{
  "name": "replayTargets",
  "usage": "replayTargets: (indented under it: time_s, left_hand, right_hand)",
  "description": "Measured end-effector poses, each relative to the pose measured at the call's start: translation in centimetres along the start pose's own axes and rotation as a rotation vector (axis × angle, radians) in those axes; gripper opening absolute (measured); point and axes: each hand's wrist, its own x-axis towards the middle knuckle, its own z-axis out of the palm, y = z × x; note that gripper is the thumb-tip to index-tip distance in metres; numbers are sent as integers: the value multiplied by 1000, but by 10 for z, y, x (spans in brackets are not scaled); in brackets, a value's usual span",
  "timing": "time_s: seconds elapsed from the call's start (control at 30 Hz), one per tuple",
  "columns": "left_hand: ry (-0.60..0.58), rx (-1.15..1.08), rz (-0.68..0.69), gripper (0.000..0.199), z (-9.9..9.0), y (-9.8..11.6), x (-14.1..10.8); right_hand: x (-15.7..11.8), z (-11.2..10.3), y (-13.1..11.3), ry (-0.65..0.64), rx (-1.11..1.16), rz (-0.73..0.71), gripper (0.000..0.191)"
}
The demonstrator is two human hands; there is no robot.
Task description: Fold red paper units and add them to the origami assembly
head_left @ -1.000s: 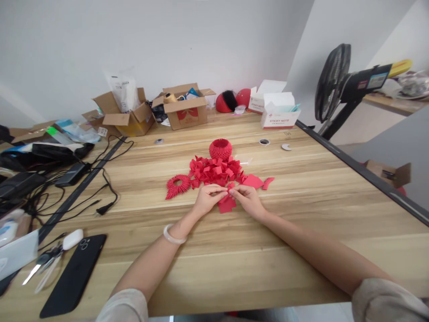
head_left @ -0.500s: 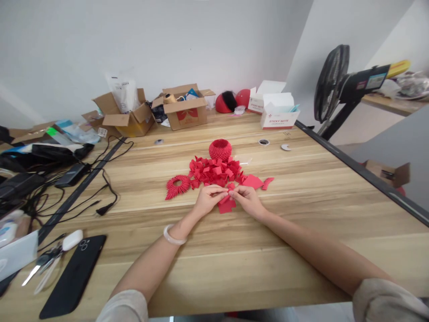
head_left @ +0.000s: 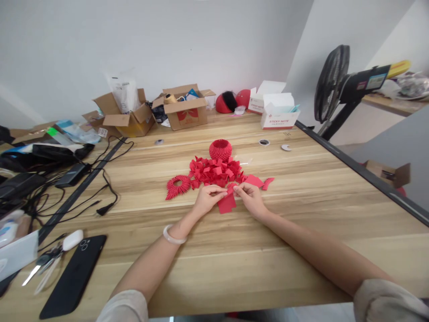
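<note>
1. Nearest the camera, two bare forearms stretch out over a wooden table (head_left: 301, 188); a pale bangle (head_left: 173, 235) circles the left wrist.
2. At the near left lie a black phone (head_left: 74, 275), a white earbud case (head_left: 72, 239) and a pair of scissors (head_left: 42, 264), side by side.
3. At mid-table the left hand (head_left: 208, 200) and the right hand (head_left: 250, 199) meet over a small red paper piece (head_left: 229, 190), the fingertips of both pinched narrowly on it, one hand at each end.
4. Just below the hands, flat red paper sheets (head_left: 227, 203) rest on the wood, partly under the fingers.
5. Just beyond lies a heap of folded red paper units (head_left: 214, 171), with a flat red paper ring (head_left: 179, 184) to its left and loose red slips (head_left: 259, 182) to its right.
6. Behind the heap stands a round red paper bowl (head_left: 220, 149).
7. Black cables (head_left: 100, 179) trail across the left side.
8. Along the far wall sit open cardboard boxes (head_left: 186, 109) and a white sticky-note box (head_left: 279, 115).
9. A black fan (head_left: 331, 82) stands off the table's right edge.
</note>
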Motion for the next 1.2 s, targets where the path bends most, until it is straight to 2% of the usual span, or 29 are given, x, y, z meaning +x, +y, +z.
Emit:
replayTargets:
  time_s: [0.17, 0.4, 0.7, 1.0, 1.2]
  left_hand:
    - [32, 32, 47, 14, 0, 2, 0]
    - [46, 59, 103, 12, 0, 2, -1]
    - [36, 65, 145, 12, 0, 2, 0]
    - [67, 37, 138, 11, 1, 0, 0]
    - [35, 37, 72, 12, 2, 3, -1]
  right_hand:
    - [0, 1, -2, -31, 31, 47, 38]
    - [0, 0, 2, -172, -147, -7, 34]
    - [0, -1, 3, -163, -114, -21, 35]
    - [0, 0, -1, -127, -67, 32, 36]
    - [-1, 0, 3, -185, -183, 8, 35]
